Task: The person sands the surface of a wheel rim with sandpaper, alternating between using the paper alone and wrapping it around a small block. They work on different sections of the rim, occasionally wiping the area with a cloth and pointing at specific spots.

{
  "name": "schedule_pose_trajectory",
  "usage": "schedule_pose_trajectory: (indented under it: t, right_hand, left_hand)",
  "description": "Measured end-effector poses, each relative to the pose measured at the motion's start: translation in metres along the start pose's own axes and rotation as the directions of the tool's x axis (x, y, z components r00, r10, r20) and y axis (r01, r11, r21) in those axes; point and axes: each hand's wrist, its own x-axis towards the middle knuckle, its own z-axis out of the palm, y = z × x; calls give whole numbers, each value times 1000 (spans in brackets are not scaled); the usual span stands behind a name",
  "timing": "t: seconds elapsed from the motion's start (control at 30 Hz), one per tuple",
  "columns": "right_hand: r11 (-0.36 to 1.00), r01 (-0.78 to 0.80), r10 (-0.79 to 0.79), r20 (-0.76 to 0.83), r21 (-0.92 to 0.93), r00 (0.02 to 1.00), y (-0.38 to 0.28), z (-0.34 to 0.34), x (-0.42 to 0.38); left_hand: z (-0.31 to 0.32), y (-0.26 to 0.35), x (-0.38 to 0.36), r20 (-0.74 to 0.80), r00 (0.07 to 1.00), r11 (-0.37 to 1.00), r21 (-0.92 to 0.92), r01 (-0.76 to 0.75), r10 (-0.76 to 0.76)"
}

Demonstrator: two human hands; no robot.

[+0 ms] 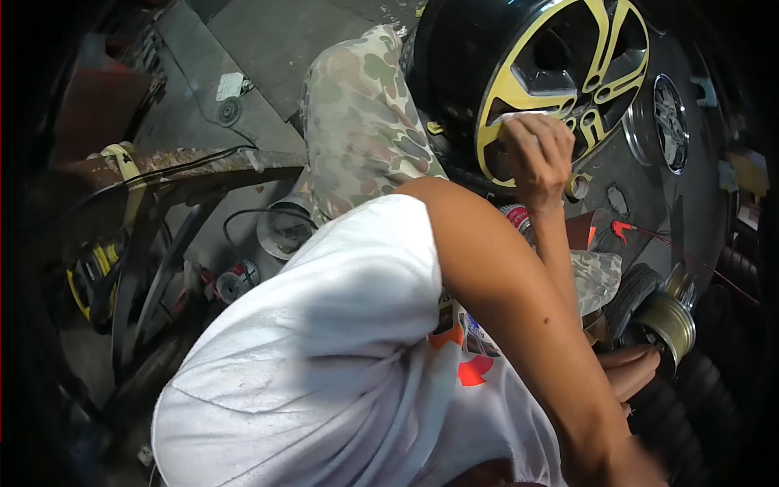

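Observation:
My right hand (537,150) is closed on a small white pad, pressing it against a yellow spoke of a black and yellow car wheel (560,61) that leans upright in front of me. My right arm, bare below a white T-shirt sleeve, bends sharply and fills the lower right of the view. Past that elbow, two fingers (637,369) that seem to be my left hand lie beside a metal cylinder (669,325). The rest of that hand is hidden. My knee in camouflage trousers (361,122) is raised to the left of the wheel.
A chrome wheel (672,122) leans behind the yellow one. A roll of tape (578,187) and a red clip with a wire (621,230) lie below the wheels. A rusty metal bar (187,162), cables, a grinder (235,280) and a round tin (284,231) crowd the concrete floor at left.

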Motion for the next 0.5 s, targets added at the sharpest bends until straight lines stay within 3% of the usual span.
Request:
schedule_pose_trajectory:
  t: [0.07,0.2,0.3,0.37,0.47,0.5]
  right_hand:
    - [1000,-30,30,-24,-6,999,0,2,-1]
    - [995,53,-55,24,82,998,-9,5,2]
    - [999,-35,35,14,8,999,7,-4,4]
    - [998,-16,16,7,61,1000,-1,3,-4]
    - [995,-13,16,-24,104,1000,-17,12,-4]
    - [995,-9,13,-46,97,999,-10,10,-2]
  left_hand:
    - [-4,-8,10,-66,997,999,37,32,-29]
    - [-10,-19,22,-265,960,989,92,119,-91]
    - [-21,-24,13,-330,933,981,80,179,-143]
    - [-31,-27,1,-467,884,929,332,161,14]
    - [-42,-5,-19,-479,864,753,624,211,155]
    - [-49,1,-23,-454,856,628,747,216,246]
